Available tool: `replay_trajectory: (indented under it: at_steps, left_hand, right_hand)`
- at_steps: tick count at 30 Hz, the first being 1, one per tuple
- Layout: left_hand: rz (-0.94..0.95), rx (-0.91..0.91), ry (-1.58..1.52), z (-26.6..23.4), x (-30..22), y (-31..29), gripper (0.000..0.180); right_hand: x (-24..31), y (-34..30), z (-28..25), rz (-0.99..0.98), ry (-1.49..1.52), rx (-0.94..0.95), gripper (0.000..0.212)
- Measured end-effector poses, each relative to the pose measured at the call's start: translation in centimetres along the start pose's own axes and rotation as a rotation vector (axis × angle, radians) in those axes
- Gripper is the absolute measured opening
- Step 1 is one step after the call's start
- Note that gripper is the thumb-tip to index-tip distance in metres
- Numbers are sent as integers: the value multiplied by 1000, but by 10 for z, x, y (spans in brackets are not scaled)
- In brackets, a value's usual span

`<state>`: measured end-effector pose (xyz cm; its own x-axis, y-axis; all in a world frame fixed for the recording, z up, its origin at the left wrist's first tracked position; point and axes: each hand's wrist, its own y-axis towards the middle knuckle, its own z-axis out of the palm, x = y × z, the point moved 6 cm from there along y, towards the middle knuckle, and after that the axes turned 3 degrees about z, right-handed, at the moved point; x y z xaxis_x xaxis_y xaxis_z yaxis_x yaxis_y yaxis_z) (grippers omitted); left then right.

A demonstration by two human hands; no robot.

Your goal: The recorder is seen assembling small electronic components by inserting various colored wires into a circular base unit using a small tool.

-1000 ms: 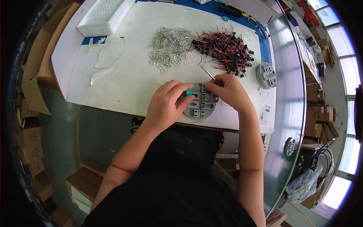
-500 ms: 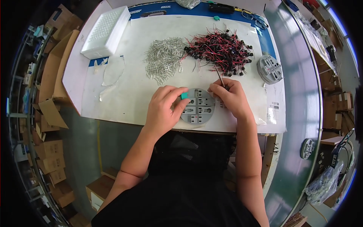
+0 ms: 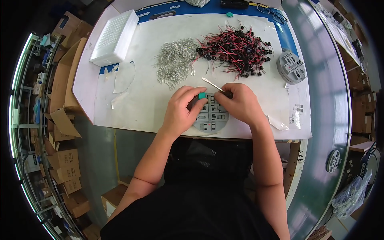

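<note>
A round grey plastic disc (image 3: 211,126) with slots and recesses lies flat near the table's front edge. My left hand (image 3: 181,111) is at its left side, thumb and fingers pinching a small green block (image 3: 201,96) over the disc's upper part. In my right hand (image 3: 241,103), fingers curled, is what looks like a flat-tipped screwdriver (image 3: 212,85). Its bare metal shaft points up and left, away from the disc; my fingers hide its handle. The right thumb and fingertips are by the disc's upper right edge; whether they touch it, I cannot tell.
Beyond my hands lie a heap of clear bent pieces (image 3: 174,62) and a pile of black parts with red wires (image 3: 238,52). A similar grey disc assembly (image 3: 291,68) sits at right, a white foam tray (image 3: 115,38) at far left. Another green piece (image 3: 229,15) lies behind.
The screwdriver's shaft has swung from pointing nearly straight ahead to pointing left. My left hand and the green block have shifted right over the disc, closer to my right fingertips.
</note>
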<state>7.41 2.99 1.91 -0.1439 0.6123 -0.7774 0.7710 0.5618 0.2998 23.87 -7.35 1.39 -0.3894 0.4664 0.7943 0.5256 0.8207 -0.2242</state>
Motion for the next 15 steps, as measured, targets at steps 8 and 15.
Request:
replay_trajectory:
  at_steps: [8, 15]
  left_hand:
    - [154, 40, 131, -5, -25, 11, 29]
    - [134, 237, 293, 7, -39, 22, 27]
  right_hand:
    - [-19, 5, 2, 29, 310, -22, 34]
    - [-19, 3, 2, 70, 350, -1, 24]
